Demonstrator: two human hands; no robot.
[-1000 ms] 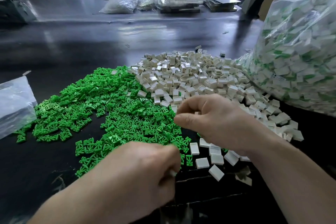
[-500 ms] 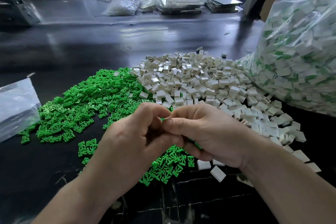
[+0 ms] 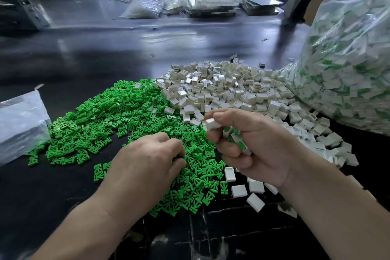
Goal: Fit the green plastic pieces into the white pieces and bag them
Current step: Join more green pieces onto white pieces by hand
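Green plastic pieces (image 3: 118, 124) and white rectangular plastic pieces (image 3: 232, 91) on desk (image 3: 105, 59), many left; clear plastic bag (image 3: 348, 65) well filled. Right hand (image 3: 259, 145) pinches white piece (image 3: 213, 123), palms fitted ones; left hand (image 3: 145, 164) curled in greens, grip unclear.

The green pieces (image 3: 118, 120), small flat forked clips, lie heaped loose under and left of the left fingers (image 3: 177, 154). The white pieces (image 3: 232, 91), small hollow boxes, pile up beyond the right fingers (image 3: 213, 136), which pinch one white piece (image 3: 212, 123) and cradle several fitted ones (image 3: 236, 139). Right of them bulges a clear bag (image 3: 348, 69) of fitted pieces.
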